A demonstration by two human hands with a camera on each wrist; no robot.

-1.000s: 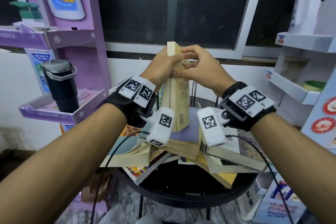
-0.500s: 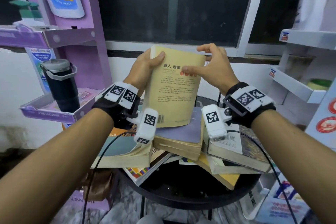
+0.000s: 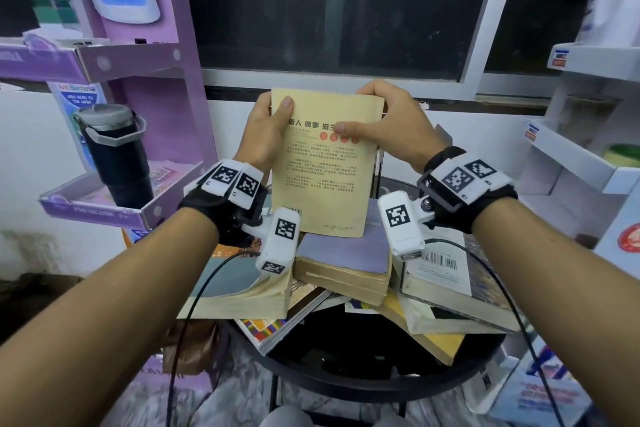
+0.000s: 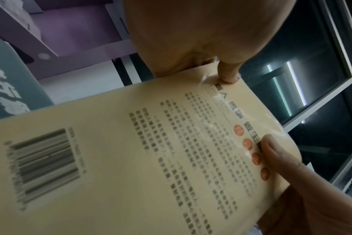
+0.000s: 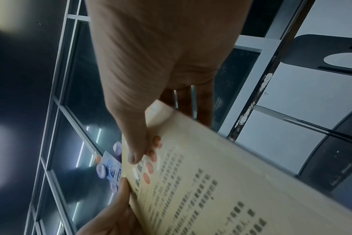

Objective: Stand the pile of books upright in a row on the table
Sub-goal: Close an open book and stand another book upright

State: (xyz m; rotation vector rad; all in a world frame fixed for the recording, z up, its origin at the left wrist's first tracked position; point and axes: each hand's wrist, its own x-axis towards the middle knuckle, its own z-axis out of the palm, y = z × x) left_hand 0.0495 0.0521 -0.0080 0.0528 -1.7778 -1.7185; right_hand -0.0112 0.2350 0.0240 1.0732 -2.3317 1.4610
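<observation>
- Our left hand (image 3: 265, 130) and right hand (image 3: 388, 125) grip the yellow book (image 3: 323, 177) upright, thumbs clamped on its cover.
- It's swung from edge-on to facing us.

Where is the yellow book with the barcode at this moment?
In the head view the yellow book is upright at centre, held between the left hand and the right hand, above the lavender-covered book on the pile.
</observation>
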